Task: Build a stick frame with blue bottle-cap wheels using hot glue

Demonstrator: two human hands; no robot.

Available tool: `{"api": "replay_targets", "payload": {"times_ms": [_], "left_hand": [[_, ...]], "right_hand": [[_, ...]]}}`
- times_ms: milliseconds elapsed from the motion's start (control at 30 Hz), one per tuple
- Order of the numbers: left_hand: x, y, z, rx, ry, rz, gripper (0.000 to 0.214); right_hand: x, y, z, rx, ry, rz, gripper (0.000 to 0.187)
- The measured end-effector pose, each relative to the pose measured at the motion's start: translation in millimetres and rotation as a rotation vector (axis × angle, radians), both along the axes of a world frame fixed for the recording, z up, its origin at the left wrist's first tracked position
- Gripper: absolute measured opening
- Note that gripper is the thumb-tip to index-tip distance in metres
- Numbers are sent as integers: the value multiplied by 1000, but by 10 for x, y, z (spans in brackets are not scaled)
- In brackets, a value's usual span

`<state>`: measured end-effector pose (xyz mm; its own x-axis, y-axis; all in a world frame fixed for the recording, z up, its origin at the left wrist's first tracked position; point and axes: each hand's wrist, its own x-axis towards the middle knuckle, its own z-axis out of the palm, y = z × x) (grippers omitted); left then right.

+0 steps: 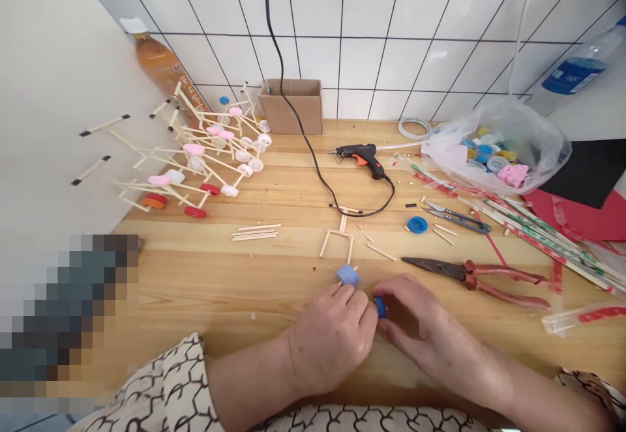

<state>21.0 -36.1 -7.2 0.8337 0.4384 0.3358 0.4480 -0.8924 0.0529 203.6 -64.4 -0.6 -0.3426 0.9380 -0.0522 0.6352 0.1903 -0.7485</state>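
My left hand is closed, its fingers curled down near the table; what lies inside them is hidden. Just beyond its knuckles sits a light blue bottle cap with a bit of thin stick showing beside it. My right hand pinches a dark blue bottle cap between thumb and forefinger, right against the left hand. Farther out lies a frame of wooden sticks with a crossbar tipped in black, its near leg reaching toward the light blue cap.
Pliers, snips and another blue cap lie to the right. A glue gun with a black cord rests behind. Loose sticks and several stick models with cap wheels are left. A plastic bag of caps stands back right.
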Motion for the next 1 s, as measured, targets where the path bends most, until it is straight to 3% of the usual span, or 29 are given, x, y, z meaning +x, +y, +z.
{"api": "replay_targets", "payload": {"times_ms": [1000], "left_hand": [[-4,12,-42,-34,47,-23,15]], "right_hand": [[-5,20,24,29,-27,72,31]]}}
